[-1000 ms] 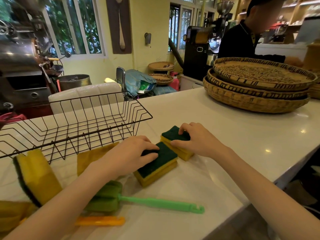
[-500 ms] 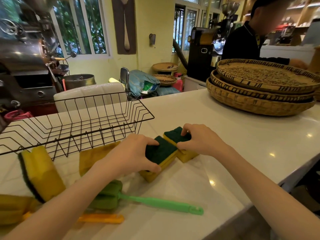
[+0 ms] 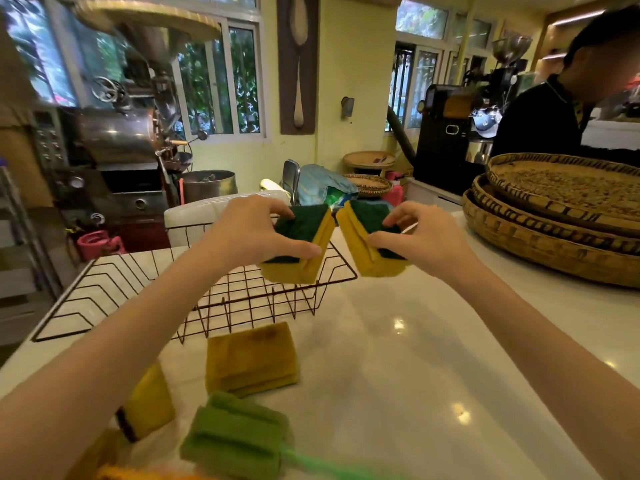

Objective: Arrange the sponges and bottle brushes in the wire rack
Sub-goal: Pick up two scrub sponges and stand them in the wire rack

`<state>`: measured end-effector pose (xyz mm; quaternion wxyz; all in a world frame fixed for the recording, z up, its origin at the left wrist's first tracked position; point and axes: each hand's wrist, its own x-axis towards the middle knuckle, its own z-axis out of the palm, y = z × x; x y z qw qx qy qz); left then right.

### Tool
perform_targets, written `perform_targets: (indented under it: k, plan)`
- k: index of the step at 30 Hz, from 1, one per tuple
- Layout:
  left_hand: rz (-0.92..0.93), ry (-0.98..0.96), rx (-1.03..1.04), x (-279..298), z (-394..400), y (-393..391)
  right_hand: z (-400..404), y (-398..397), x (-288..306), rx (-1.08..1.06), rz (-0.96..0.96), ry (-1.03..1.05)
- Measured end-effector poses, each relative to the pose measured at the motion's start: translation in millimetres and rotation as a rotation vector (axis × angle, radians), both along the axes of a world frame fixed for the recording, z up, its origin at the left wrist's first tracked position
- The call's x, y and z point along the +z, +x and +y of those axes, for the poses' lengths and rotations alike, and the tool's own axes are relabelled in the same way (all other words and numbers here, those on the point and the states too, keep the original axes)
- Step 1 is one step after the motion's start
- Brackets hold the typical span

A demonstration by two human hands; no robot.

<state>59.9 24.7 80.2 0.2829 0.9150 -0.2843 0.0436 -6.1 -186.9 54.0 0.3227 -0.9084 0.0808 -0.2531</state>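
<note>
My left hand [image 3: 258,233] holds a yellow sponge with a dark green scouring face [image 3: 304,247] in the air above the right end of the black wire rack [image 3: 138,289]. My right hand [image 3: 426,242] holds a second sponge of the same kind [image 3: 367,244] just right of the rack, tilted. The two sponges are close but apart. On the white counter in front of the rack lie a flat yellow sponge [image 3: 251,358], another yellow sponge [image 3: 149,400] partly hidden by my left forearm, and a green bottle brush [image 3: 235,438] at the bottom edge.
Stacked woven trays [image 3: 554,230] stand at the counter's far right. A person in dark clothes [image 3: 540,123] stands behind them. A white box [image 3: 194,213] sits behind the rack. Coffee roasting machines [image 3: 114,147] stand beyond the counter at the left.
Both hands have lifted their sponges off the counter, up and toward the rack. The camera has tilted, so the rack sits nearer the middle.
</note>
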Motion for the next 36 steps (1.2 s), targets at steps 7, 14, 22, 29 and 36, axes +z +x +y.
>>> perform_targets:
  k: [7,14,22,29,36]
  plan:
    - [0.062,0.001,0.199,-18,14,73,25,66,1,0.073,0.04,0.106]
    - [0.202,0.283,0.234,-52,16,124,47,133,-6,0.162,0.271,0.081]
    - [0.168,0.362,0.254,-71,7,148,78,182,-22,0.189,0.409,-0.266]
    - [0.116,0.317,0.315,-82,9,149,95,194,-31,0.123,0.411,-0.39]
    - [0.138,0.26,0.293,-86,13,152,97,204,-51,0.193,0.449,-0.344]
